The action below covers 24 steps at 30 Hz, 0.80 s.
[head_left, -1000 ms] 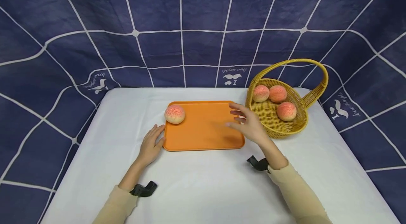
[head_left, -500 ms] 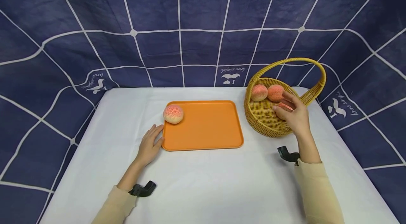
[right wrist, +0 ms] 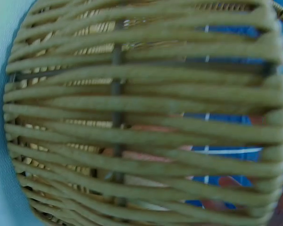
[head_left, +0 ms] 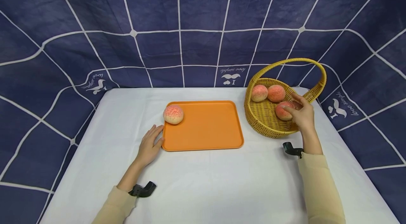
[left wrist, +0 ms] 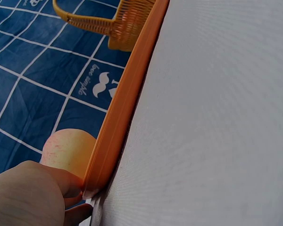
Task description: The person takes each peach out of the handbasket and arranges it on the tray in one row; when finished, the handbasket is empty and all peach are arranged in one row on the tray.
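Note:
At the left edge of the orange tray [head_left: 203,128], my left hand [head_left: 149,146] lies with fingers extended, its tips touching the rim. A pink and cream peach [head_left: 173,114] sits on the tray's far left corner, just beyond that hand. My right hand [head_left: 305,114] reaches over the near right side of the yellow wicker basket [head_left: 263,127]. Its thumb and fingers are round the nearest peach [head_left: 283,112], which rests in the basket. In the right wrist view, the basket's weave [right wrist: 146,108] hides most of the fingers and the peach.
Two more peaches, one at the left [head_left: 259,93] and one beside it [head_left: 276,93], lie at the back of the basket. The basket's tall handle [head_left: 287,62] arches over them. A white cloth [head_left: 209,185] covers the table, with a blue checked curtain [head_left: 203,47] behind.
My right hand has moved right from above the tray into the basket, then shifted slightly right about the nearest peach. My left hand stays at the tray's edge.

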Available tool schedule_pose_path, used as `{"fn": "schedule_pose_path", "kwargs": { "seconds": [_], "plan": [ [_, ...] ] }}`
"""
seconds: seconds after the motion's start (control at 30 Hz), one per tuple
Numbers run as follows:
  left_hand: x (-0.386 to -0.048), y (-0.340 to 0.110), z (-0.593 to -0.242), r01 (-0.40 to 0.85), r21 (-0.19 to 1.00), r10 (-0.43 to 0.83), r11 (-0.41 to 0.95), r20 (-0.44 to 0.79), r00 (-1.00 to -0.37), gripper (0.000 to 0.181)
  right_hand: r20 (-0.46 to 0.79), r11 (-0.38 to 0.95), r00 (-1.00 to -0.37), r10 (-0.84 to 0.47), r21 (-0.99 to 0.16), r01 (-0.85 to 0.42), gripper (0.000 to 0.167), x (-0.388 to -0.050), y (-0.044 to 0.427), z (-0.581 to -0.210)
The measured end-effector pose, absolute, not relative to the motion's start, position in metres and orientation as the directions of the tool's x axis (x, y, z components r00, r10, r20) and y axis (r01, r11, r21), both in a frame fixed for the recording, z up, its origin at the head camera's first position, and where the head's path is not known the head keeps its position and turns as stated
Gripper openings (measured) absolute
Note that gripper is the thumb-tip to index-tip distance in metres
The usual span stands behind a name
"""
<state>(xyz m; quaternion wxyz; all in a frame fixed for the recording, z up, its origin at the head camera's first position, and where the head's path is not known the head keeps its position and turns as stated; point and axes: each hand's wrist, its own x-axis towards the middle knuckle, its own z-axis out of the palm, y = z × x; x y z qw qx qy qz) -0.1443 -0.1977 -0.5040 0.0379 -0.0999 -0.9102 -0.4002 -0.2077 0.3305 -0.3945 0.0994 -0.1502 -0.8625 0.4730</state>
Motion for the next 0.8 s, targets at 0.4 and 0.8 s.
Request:
{"fn": "schedule_pose_path", "kwargs": {
  "seconds": [0.4, 0.8],
  "plan": [
    [-0.144, -0.197, -0.505, 0.212, 0.719, 0.147, 0.662, 0.153, -0.977, 0.049, -0.024, 0.461, -0.914, 0.404, -0.858, 0.227, 0.067, -0.222, 0.338, -0.413],
    [-0.145, -0.196, -0.505, 0.185, 0.709, 0.138, 0.681, 0.125, -0.983, 0.049, -0.081, 0.419, -0.916, 0.394, -0.871, 0.257, 0.077, -0.235, 0.336, -0.423]
  ]
}}
